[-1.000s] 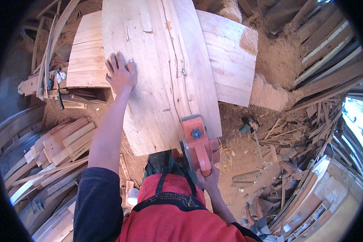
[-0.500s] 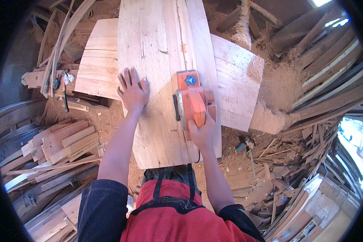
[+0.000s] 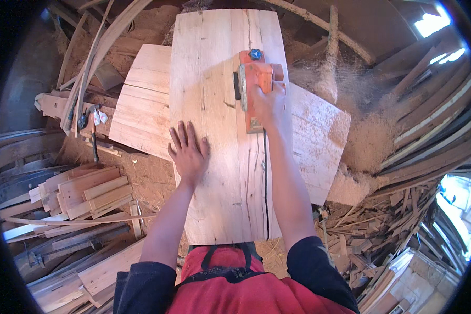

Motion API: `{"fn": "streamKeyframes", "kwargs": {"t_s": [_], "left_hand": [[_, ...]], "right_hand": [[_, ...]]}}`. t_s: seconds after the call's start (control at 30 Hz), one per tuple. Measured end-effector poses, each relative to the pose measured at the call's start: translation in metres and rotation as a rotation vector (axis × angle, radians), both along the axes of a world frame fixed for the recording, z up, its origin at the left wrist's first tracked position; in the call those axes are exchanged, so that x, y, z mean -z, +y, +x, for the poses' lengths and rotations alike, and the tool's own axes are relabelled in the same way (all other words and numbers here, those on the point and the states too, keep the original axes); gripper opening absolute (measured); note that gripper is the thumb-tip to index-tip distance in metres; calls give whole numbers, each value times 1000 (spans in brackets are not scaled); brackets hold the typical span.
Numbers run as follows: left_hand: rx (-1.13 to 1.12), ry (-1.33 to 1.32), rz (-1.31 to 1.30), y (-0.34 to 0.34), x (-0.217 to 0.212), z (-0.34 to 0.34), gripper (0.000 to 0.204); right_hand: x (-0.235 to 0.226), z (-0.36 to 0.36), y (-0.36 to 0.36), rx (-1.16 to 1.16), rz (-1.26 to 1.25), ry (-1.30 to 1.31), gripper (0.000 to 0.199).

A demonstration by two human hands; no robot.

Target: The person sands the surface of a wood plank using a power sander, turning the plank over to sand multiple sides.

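A wide panel of joined wooden boards (image 3: 214, 172) lies lengthwise in front of me, with dark cracks along its right side. My right hand (image 3: 269, 104) is wrapped round the handle of an orange electric planer (image 3: 252, 112), whose base sits on the panel's right part. A blue knob (image 3: 255, 54) tops the planer's far end. From its near end a black cord (image 3: 267, 193) runs back toward me along the panel. My left hand (image 3: 190, 157) lies flat on the panel's left part, fingers spread, holding nothing.
Beneath the panel, another wooden panel (image 3: 146, 104) sticks out on both sides. Shavings (image 3: 371, 141) pile up at the right, near stacked curved planks (image 3: 434, 125). Cut boards (image 3: 91, 191) are stacked at the left, below a hammer-like tool (image 3: 94, 138). Scrap wood (image 3: 361, 235) litters the right floor.
My right hand has pushed the planer away from me along the panel. A haze of shavings now flies to its right. In the picture, the panel and my left hand sit lower.
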State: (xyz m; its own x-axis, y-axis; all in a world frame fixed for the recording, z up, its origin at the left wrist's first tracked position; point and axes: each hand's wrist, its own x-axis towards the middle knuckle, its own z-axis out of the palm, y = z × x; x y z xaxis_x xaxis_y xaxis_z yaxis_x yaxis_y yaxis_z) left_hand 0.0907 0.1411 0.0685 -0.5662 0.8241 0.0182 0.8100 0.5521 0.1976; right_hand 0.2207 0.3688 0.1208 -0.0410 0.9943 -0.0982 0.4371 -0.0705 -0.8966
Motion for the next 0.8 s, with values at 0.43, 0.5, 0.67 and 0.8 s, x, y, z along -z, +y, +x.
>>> {"fn": "streamKeyframes", "kwargs": {"t_s": [0.43, 0.5, 0.67, 0.8], "left_hand": [[20, -72, -32, 7, -2, -7, 70], [21, -71, -41, 6, 2, -10, 71], [13, -83, -66, 0, 1, -11, 72], [44, -80, -73, 9, 5, -11, 72]], "right_hand": [[24, -103, 206, -16, 243, -50, 29], [10, -118, 222, -48, 237, -25, 30], [-6, -151, 267, -33, 168, -196, 49], [4, -161, 328, 43, 244, -212, 57]]}}
